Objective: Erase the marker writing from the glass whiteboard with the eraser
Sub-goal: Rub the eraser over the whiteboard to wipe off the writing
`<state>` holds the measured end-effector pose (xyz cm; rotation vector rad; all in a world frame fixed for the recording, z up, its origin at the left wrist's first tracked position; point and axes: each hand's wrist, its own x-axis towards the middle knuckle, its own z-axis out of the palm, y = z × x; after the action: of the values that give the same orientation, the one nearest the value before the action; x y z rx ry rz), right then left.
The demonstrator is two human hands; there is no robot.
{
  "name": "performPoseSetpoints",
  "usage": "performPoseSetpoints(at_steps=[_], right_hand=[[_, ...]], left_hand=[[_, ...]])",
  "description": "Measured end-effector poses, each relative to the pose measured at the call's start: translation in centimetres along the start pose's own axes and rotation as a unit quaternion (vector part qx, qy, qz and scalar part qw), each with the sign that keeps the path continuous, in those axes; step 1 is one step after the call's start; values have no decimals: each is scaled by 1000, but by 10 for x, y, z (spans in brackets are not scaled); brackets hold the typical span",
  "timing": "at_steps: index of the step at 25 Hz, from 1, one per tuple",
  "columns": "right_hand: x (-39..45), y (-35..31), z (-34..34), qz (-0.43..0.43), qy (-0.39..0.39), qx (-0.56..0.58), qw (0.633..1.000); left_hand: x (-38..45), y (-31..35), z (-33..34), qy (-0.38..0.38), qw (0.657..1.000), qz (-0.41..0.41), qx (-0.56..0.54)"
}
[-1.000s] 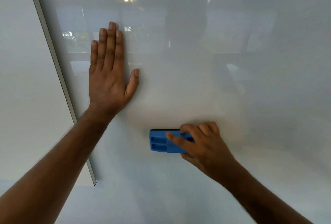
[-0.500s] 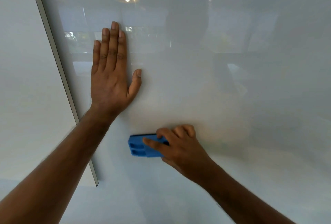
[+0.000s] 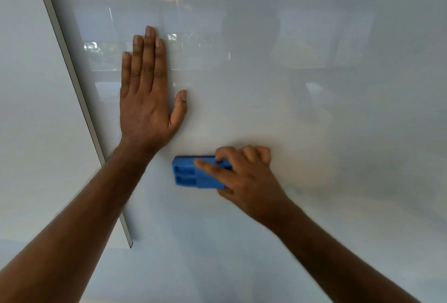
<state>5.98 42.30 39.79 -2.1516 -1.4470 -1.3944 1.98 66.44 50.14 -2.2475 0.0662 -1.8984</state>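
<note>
Nearest, two bare forearms enter from the lower edge, left and right, both reaching away toward the board.

Item: right hand (image 3: 244, 177). Closed around the eraser (image 3: 191, 172), index finger laid along its back, the other fingers curled over the top edge, thumb hidden below. Holds it flat to the surface.

Item: eraser. Blue moulded block, two recessed pockets showing at its left end. Lies long side level, in the lower middle of the board, just below and right of the left wrist, not touching it.

Item: left hand (image 3: 147, 99). Fully open, palm flat on the glass, fingers together pointing up, thumb out to the right. Holds nothing; serves as a brace.

Item: glass whiteboard (image 3: 338, 109). Glossy pale pane with a slim metal left edge (image 3: 72, 80) running on a slant; plain wall to the left of it. Ceiling lights and windows reflect farthest up. No distinct marker strokes can be made out; at most a faint haze to the right of the eraser, too soft to identify.

Handling note, as judgement: the wipe goes best with the felt face kept fully flat, steady even pressure, and overlapping level passes. Check the pane at an angle, since glare could hide residue. Keep the bracing palm clear of the eraser's path.
</note>
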Motion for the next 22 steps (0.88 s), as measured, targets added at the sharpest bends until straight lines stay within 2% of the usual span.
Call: performPoseSetpoints(at_steps=[3, 7, 10, 14, 18, 22], right_hand=[[-39, -11, 21, -61, -55, -6, 997], [-104, 13, 17, -100, -70, -41, 992], [-118, 39, -3, -81, -57, -54, 994], [-87, 68, -34, -13, -17, -56, 998], [-43, 53, -28, 61, 31, -8, 998], [-48, 28, -9, 12, -21, 1, 1000]], left_hand=[[0, 0, 0, -2, 1000, -2, -3], [-1, 1, 0, 2, 1000, 0, -4], [-1, 2, -1, 2, 1000, 0, -2], [-1, 2, 1, 6, 1000, -6, -1], [-2, 3, 1, 7, 1000, -7, 0], [-2, 3, 0, 8, 1000, -3, -3]])
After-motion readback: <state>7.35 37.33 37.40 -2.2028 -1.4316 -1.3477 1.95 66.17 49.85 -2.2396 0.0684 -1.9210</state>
